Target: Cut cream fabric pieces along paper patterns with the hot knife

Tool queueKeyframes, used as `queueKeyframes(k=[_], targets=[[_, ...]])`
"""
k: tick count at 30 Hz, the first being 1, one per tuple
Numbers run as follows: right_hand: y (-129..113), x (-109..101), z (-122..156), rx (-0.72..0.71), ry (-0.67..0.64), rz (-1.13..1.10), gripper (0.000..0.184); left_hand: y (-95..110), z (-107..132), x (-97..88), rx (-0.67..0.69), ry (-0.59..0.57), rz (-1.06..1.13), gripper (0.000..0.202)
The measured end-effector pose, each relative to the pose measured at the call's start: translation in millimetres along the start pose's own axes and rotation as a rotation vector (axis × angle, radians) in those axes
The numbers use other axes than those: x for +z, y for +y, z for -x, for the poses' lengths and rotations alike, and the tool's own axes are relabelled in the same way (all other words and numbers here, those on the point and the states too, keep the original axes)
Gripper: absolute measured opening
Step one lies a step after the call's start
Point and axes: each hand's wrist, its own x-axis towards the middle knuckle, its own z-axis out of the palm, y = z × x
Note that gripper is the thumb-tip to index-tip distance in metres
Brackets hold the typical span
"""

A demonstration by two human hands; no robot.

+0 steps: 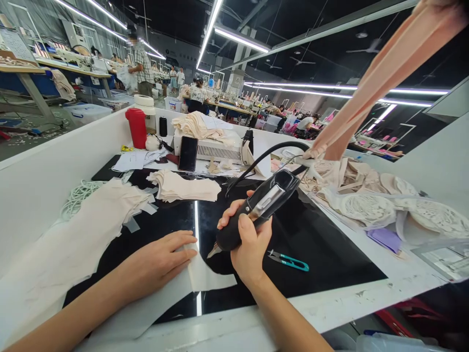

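My right hand [249, 244] is wrapped round a black electric hot knife [262, 205], a corded tool with a metal lever along its top. Its pointed metal tip [213, 253] aims down and left, close to the curved edge of a thin white fabric piece [210, 279]. Whether the tip touches the fabric I cannot tell. On that fabric, just left of the tip, my left hand [163, 261] lies flat with fingers stretched out. Under both is a glossy black board [330, 264]. Teal-handled thread snips [291, 262] lie on it, right of my right hand.
Stacked cream fabric [84, 230] lies left, with a smaller stack [185, 187] behind my hands. A phone [188, 153] leans against a white box [220, 151]. Bra pieces [370, 205] pile up at right. Peach fabric [388, 68] hangs beside the tool's black cable [267, 152].
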Motion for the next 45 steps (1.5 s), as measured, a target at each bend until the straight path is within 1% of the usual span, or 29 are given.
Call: queueKeyframes(k=[2, 5, 8, 14, 26, 30, 35, 41, 45], targets=[[-1.3, -2.2, 1.2, -0.002, -0.001, 0.007, 0.035, 7.8, -4.7, -2.0, -0.010, 0.004, 0.044, 0.028], [-0.7, -2.8, 3.9, 0.004, -0.004, -0.003, 0.036, 19.4, -10.5, -2.5, -0.032, -0.059, 0.137, 0.028], [0.4, -0.7, 5.6, 0.016, 0.005, -0.027, 0.034, 24.1, -11.2, -1.3, -0.042, -0.114, 0.206, 0.029], [0.7, 3.4, 6.8, 0.034, -0.031, -0.071, 0.027, 18.4, -5.8, -2.2, -0.046, -0.147, 0.255, 0.028], [6.0, 7.0, 10.1, 0.039, -0.042, -0.078, 0.026, 17.3, -4.1, -4.6, -0.054, -0.184, 0.294, 0.030], [2.7, 5.7, 9.9, 0.055, -0.041, -0.066, 0.025, 17.2, -2.5, -4.5, -0.055, -0.179, 0.286, 0.029], [-2.1, 2.3, 11.8, 0.027, -0.006, -0.056, 0.029, 16.5, -2.0, -4.4, -0.053, -0.179, 0.271, 0.028], [-1.0, 2.1, 14.8, 0.048, -0.031, -0.063, 0.024, 17.3, -2.8, -6.5, -0.040, -0.175, 0.263, 0.029], [-8.1, -0.4, 11.3, 0.054, -0.031, -0.067, 0.024, 15.9, -3.7, -8.5, -0.030, -0.166, 0.253, 0.028]])
